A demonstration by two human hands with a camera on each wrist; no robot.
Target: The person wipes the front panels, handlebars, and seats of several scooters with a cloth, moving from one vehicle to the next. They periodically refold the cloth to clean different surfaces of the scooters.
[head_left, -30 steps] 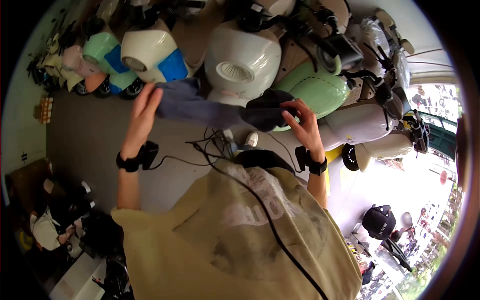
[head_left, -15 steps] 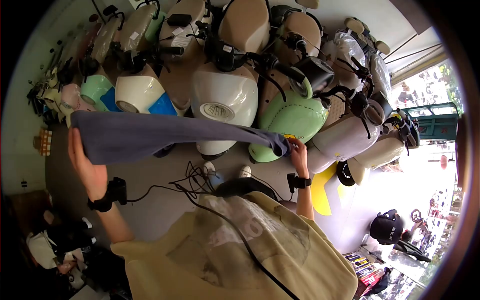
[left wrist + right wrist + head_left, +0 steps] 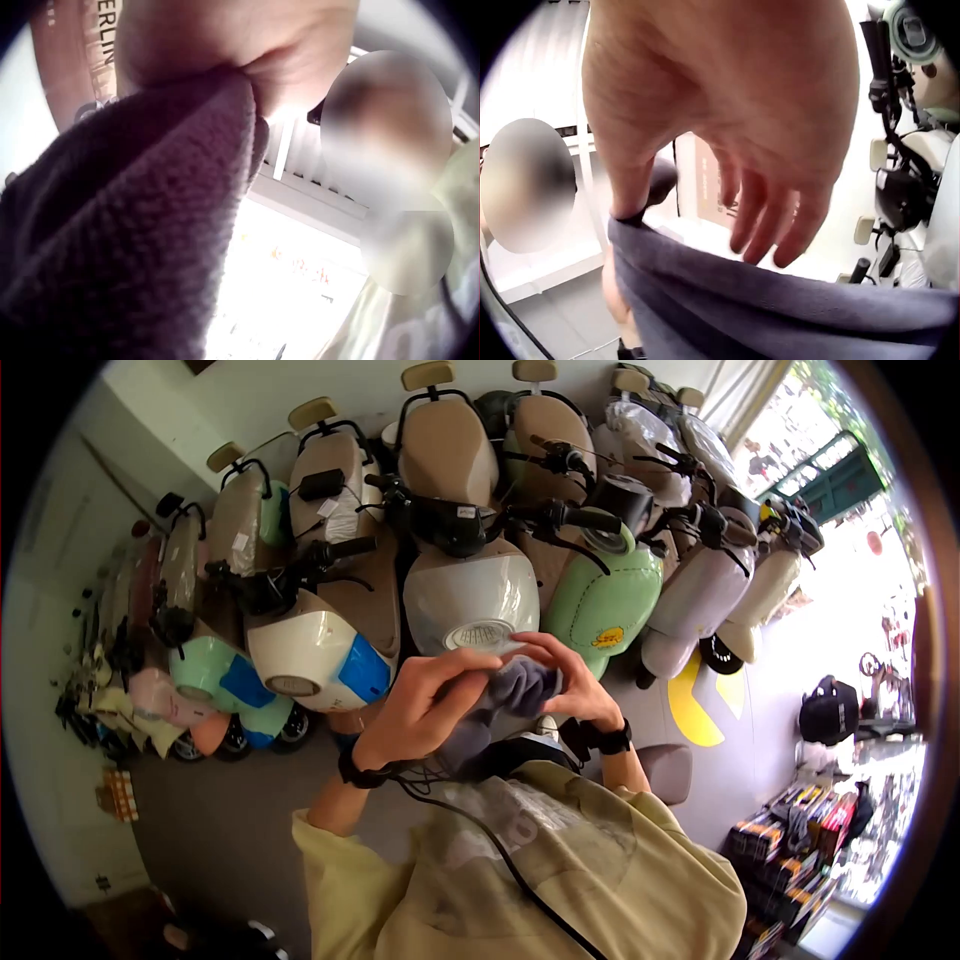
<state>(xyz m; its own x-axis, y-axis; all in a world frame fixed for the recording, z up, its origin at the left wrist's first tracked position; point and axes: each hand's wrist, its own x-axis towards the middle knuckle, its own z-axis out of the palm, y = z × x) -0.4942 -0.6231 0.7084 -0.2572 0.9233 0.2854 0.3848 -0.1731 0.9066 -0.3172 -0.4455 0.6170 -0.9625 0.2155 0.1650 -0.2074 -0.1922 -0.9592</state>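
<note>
A grey-purple towel (image 3: 522, 686) hangs bunched between the two hands in front of the chest. My left hand (image 3: 425, 705) pinches it from the left, and in the left wrist view the fuzzy towel (image 3: 157, 202) falls in a fold from below the thumb. From the right, my right hand (image 3: 575, 680) holds another part of it. The right wrist view has the towel (image 3: 742, 274) stretched beneath that hand, with the thumb pressing its edge and the other fingers (image 3: 757, 217) hanging loose above the cloth.
A row of scooters stands ahead, including a grey one (image 3: 470, 590), a green one (image 3: 605, 595) and a cream one with a blue patch (image 3: 300, 650). A black cable (image 3: 500, 850) runs down over the shirt. Stacked boxes (image 3: 795, 840) are at the right.
The towel was stretched wide between both hands half a second ago. Now the hands have come together and the towel is bunched between them. The head view has tilted up.
</note>
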